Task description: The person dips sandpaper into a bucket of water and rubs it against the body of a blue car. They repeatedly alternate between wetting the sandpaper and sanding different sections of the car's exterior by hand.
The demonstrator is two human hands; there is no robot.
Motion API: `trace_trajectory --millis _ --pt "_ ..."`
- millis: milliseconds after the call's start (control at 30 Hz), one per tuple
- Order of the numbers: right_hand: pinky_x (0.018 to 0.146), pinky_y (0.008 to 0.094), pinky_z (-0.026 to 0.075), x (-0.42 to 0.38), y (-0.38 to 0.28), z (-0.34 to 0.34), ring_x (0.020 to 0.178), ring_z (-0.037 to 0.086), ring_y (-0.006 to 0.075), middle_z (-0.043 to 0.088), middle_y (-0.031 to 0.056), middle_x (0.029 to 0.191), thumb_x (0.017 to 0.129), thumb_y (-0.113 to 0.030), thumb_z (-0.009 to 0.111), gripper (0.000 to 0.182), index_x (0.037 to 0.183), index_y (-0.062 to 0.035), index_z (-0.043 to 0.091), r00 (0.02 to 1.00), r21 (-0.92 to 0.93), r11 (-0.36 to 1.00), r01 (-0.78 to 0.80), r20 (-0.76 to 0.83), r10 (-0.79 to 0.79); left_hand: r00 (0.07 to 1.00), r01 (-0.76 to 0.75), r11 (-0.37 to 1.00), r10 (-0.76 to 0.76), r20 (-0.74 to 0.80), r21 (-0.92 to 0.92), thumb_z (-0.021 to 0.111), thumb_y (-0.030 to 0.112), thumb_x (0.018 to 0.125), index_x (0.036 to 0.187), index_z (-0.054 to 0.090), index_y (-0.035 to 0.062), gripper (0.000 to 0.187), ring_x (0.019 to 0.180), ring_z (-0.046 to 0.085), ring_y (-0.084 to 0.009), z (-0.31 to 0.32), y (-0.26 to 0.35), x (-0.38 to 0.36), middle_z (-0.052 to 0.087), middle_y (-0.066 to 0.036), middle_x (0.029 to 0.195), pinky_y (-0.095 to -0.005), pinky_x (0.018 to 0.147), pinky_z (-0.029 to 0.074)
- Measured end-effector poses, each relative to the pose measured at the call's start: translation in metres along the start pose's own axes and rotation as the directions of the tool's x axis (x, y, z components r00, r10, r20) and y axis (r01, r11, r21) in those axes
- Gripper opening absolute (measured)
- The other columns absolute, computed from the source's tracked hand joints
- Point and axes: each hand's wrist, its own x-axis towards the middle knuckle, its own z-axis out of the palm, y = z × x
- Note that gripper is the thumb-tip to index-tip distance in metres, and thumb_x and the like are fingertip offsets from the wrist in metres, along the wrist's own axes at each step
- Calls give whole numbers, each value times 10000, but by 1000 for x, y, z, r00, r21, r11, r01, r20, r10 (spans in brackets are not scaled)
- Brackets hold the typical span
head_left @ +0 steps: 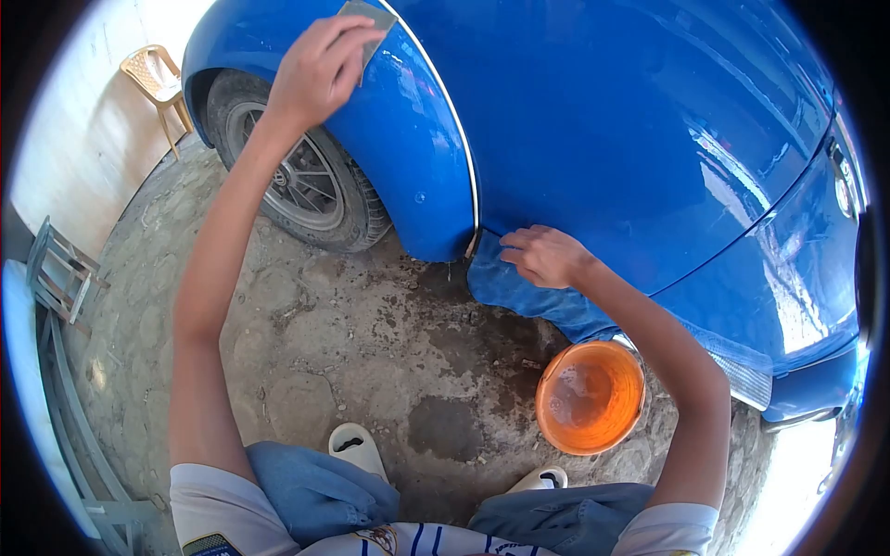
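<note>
A blue car fender curves over the front wheel, edged by a pale trim strip. High on it, my left hand presses a small grey sheet of sandpaper to the paint, fingers bent over it. My right hand is lower down, by the bottom of the body panel, its fingers curled together at the top edge of a blue cloth. That cloth drapes over the running board. Below my right forearm stands an orange bucket with cloudy water in it.
The front wheel sits behind the fender on rough, partly wet ground. A tan plastic chair stands by the wall at upper left, and a wooden stool is at the left. My feet in pale slippers are below.
</note>
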Motion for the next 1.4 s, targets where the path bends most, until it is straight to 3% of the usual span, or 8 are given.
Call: trace_trajectory --millis 300,467,533,600,700,833,1033,1400 --pt "1036 399 481 -4 5 10 1172 631 240 651 79 1325 917 -152 655 286 1188 -87 719 999 24 1000 7 53 -8 989 146 926 -146 -25 349 512 290 1055 1529 511 65 525 1479 430 -327 56 53 -42 449 -129 1622 -508 1212 350" --pt "1016 369 457 -6 4 18 1134 634 219 667 62 1281 903 -154 666 262 1154 -99 717 991 25 1000 2 132 -5 987 19 982 -49 154 188 484 387 1057 1561 420 20 626 1492 374 -318 94 100 -123 411 -179 1622 -543 1207 296" --pt "996 362 450 -5 10 19 1114 636 212 673 60 1244 892 -151 671 241 1124 -102 715 994 30 999 17 106 -20 752 216 943 -325 573 252 458 297 1043 1505 462 -27 565 1421 425 -392 31 103 -27 482 -242 1494 -589 1214 241" --pt "952 367 440 -1 6 20 1070 631 209 657 59 1158 859 -144 683 206 1061 -106 683 997 31 999 36 64 -38 970 234 947 -211 -123 219 509 345 1045 1415 522 22 492 1310 491 -423 46 36 -22 544 -188 1385 -698 1101 314" --pt "918 363 428 -4 5 33 1005 606 201 595 41 1015 859 -156 673 167 1021 -121 650 997 -20 999 38 -60 -39 887 442 803 -325 -329 399 458 248 1079 1528 438 -78 556 1525 346 -403 60 17 5 429 -265 1599 -549 1264 227" --pt "937 386 432 -4 -2 38 1069 603 223 610 67 1138 833 -138 694 238 1061 -118 628 999 18 1000 -21 -50 22 952 306 936 -301 -53 174 548 357 998 1543 456 34 640 1496 380 -411 91 111 -29 446 -172 1602 -743 1153 252" --pt "937 384 435 -6 -5 50 1014 592 240 594 67 1095 824 -135 695 202 1008 -115 617 968 -12 1000 -14 -249 11 784 -542 821 418 460 178 549 306 1007 1625 369 61 689 1581 280 -183 167 175 -208 337 -37 1707 -428 1295 205" --pt "973 423 435 -6 -3 67 1041 602 271 594 95 1148 789 -103 675 276 1056 -114 608 950 119 992 -40 -304 74 975 202 957 -217 50 207 500 275 1055 1591 481 204 541 1548 364 -210 115 121 -67 401 33 1686 -658 1208 239"
